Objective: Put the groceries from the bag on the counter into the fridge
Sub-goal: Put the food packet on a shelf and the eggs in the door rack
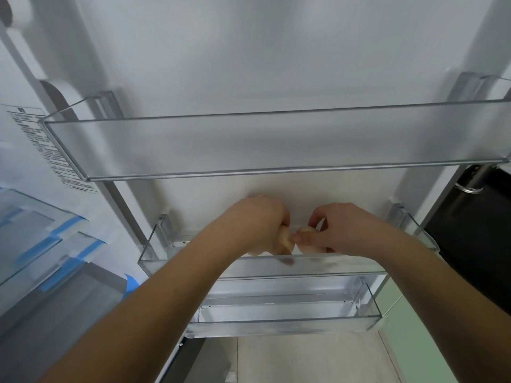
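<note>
Seen from above, looking down an open fridge door [276, 51] lined with three clear door bins. Both forearms reaching in from the lower edge, meeting over the middle bin [154, 252], about midway along its front rail. Left hand [257, 222] curled around a pale, rounded grocery item, perhaps an egg [286, 240]; fingers [284, 217] wrapped over its top, so only its lower right end shows. Right hand [345, 230] pinching a second pale item [305, 232] of the same kind between thumb and forefinger, thumb tip pressed to its left face. The two items lying side by side, nearly touching, at the gap between the hands, each directly under its own fingers and just above or at the bin's rim; whether either already rests on the bin floor cannot be told. Long axis of each item hard to read, most of it hidden by the grip. Neither hand clearly nearer: each already on its own item. Likely next: straight down into the middle bin, then letting go. Upper bin [276, 172] and lower bin [276, 324] holding nothing visible. Bag and counter out of view.
</note>
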